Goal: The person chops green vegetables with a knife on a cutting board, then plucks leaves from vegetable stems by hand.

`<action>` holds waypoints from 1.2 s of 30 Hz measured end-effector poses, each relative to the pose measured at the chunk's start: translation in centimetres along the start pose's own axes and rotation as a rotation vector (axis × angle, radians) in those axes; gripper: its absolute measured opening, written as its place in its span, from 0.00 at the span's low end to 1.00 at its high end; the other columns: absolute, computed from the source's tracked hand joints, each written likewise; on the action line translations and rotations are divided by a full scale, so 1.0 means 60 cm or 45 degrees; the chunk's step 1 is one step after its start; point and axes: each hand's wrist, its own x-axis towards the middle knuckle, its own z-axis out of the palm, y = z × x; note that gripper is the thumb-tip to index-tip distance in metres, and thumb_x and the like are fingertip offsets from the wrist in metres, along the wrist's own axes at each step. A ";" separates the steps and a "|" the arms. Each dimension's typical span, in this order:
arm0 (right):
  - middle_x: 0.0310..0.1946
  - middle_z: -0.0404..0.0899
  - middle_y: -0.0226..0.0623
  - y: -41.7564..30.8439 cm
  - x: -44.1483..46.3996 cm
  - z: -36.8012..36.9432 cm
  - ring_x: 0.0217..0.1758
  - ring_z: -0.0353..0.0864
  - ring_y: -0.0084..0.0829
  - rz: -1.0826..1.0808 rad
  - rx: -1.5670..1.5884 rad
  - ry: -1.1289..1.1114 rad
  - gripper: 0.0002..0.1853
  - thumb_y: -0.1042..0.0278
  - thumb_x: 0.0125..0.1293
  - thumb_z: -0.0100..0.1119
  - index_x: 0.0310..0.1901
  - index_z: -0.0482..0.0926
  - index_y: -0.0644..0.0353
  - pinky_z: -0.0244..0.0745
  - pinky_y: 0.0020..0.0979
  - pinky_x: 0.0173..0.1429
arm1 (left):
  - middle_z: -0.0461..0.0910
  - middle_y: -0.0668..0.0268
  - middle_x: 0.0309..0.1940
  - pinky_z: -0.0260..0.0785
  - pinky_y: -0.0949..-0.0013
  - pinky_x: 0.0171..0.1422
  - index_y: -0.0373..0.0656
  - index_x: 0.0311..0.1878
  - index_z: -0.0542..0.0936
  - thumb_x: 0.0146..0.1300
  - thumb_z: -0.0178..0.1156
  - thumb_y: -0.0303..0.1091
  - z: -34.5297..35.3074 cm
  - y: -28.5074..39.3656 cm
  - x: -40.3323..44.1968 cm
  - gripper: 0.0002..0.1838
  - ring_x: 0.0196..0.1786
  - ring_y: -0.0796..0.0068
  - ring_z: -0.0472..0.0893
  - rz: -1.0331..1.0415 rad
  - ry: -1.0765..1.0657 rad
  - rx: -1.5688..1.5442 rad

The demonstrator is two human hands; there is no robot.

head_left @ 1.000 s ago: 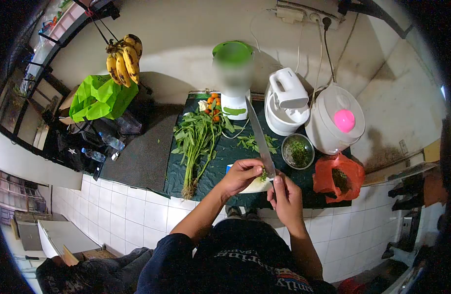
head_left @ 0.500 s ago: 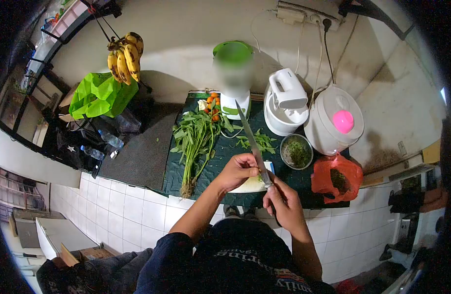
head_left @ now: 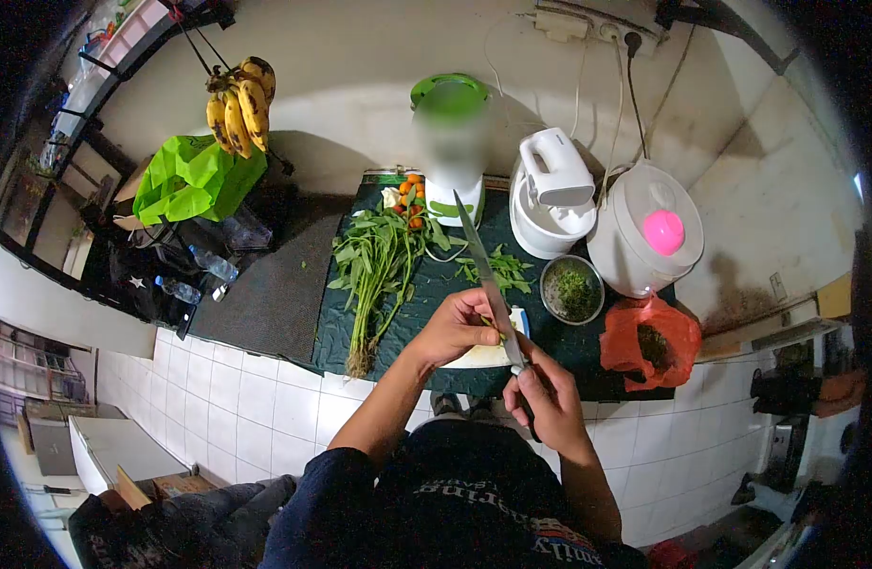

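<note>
My right hand (head_left: 547, 396) is wrapped round the dark handle of a long kitchen knife (head_left: 483, 261), its blade pointing up and away from me. Close against the blade, my left hand (head_left: 458, 330) is closed on a small bit of green stem (head_left: 490, 323), mostly hidden by fingers and knife. Beneath both hands lies a white cutting board (head_left: 480, 358) with a blue edge. Cut green leaves (head_left: 505, 270) are spread just beyond it. A bunch of leafy greens (head_left: 374, 275) with roots rests to the left. The round bowl (head_left: 572, 290) on the right holds chopped greens.
At the back stand a blender (head_left: 452, 142), a white stand mixer (head_left: 554, 194) and a white lidded container (head_left: 644, 232). An orange plastic bag (head_left: 625, 351) sits at the right edge. Small orange vegetables (head_left: 412, 190) lie behind the greens; bananas (head_left: 238, 109) hang at left.
Both hands and the knife stay nearly in place, with the blade only slightly shifted. The whole view has moved a little.
</note>
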 end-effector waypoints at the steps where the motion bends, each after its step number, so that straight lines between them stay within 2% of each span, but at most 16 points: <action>1: 0.24 0.74 0.32 -0.003 -0.001 0.000 0.21 0.68 0.17 0.001 0.000 -0.003 0.28 0.56 0.79 0.43 0.74 0.59 0.63 0.63 0.20 0.23 | 0.78 0.72 0.35 0.68 0.73 0.47 0.45 0.39 0.78 0.49 0.79 0.36 0.000 0.001 0.000 0.19 0.40 0.79 0.76 0.009 -0.015 0.020; 7: 0.23 0.73 0.32 -0.011 -0.011 -0.002 0.20 0.66 0.16 -0.045 0.046 -0.012 0.28 0.56 0.79 0.43 0.73 0.60 0.65 0.61 0.19 0.23 | 0.79 0.71 0.36 0.69 0.72 0.48 0.44 0.41 0.78 0.48 0.79 0.34 0.003 0.009 -0.004 0.20 0.40 0.79 0.77 -0.004 -0.024 0.086; 9: 0.22 0.73 0.29 -0.009 -0.012 -0.001 0.18 0.65 0.15 -0.068 0.070 -0.017 0.26 0.61 0.78 0.47 0.74 0.62 0.60 0.62 0.20 0.23 | 0.79 0.71 0.36 0.69 0.72 0.48 0.44 0.41 0.78 0.48 0.79 0.33 0.004 0.015 -0.005 0.20 0.40 0.79 0.77 -0.009 -0.028 0.112; 17: 0.23 0.74 0.29 -0.003 -0.012 -0.002 0.19 0.65 0.15 -0.096 0.033 -0.024 0.26 0.62 0.78 0.47 0.73 0.62 0.60 0.61 0.20 0.23 | 0.80 0.70 0.37 0.69 0.71 0.50 0.43 0.42 0.78 0.48 0.79 0.31 0.005 0.018 -0.006 0.20 0.42 0.78 0.78 0.016 -0.078 0.180; 25: 0.23 0.73 0.29 -0.002 -0.015 -0.001 0.19 0.64 0.15 -0.107 0.033 -0.009 0.26 0.62 0.78 0.47 0.73 0.62 0.61 0.61 0.20 0.23 | 0.80 0.71 0.37 0.70 0.71 0.51 0.43 0.42 0.79 0.52 0.76 0.29 -0.001 0.012 -0.015 0.16 0.42 0.78 0.78 -0.035 0.034 0.146; 28: 0.21 0.73 0.31 -0.005 -0.017 -0.001 0.19 0.65 0.16 -0.065 0.011 -0.031 0.27 0.58 0.79 0.43 0.73 0.60 0.64 0.60 0.20 0.23 | 0.80 0.71 0.37 0.70 0.71 0.51 0.43 0.42 0.79 0.52 0.75 0.29 -0.013 0.004 -0.020 0.16 0.42 0.79 0.79 0.031 0.024 0.164; 30: 0.23 0.73 0.29 0.002 -0.016 0.001 0.19 0.64 0.15 -0.058 0.083 -0.045 0.26 0.62 0.79 0.46 0.74 0.61 0.61 0.60 0.21 0.22 | 0.80 0.71 0.37 0.70 0.72 0.51 0.43 0.42 0.79 0.53 0.75 0.28 -0.011 0.004 -0.024 0.16 0.42 0.79 0.79 0.012 0.028 0.154; 36: 0.23 0.73 0.29 0.014 -0.015 0.002 0.19 0.64 0.15 -0.067 0.082 -0.064 0.26 0.62 0.79 0.46 0.73 0.61 0.61 0.60 0.21 0.22 | 0.81 0.71 0.37 0.71 0.72 0.51 0.43 0.43 0.79 0.54 0.74 0.26 0.003 0.018 -0.027 0.15 0.42 0.79 0.79 0.037 -0.030 0.157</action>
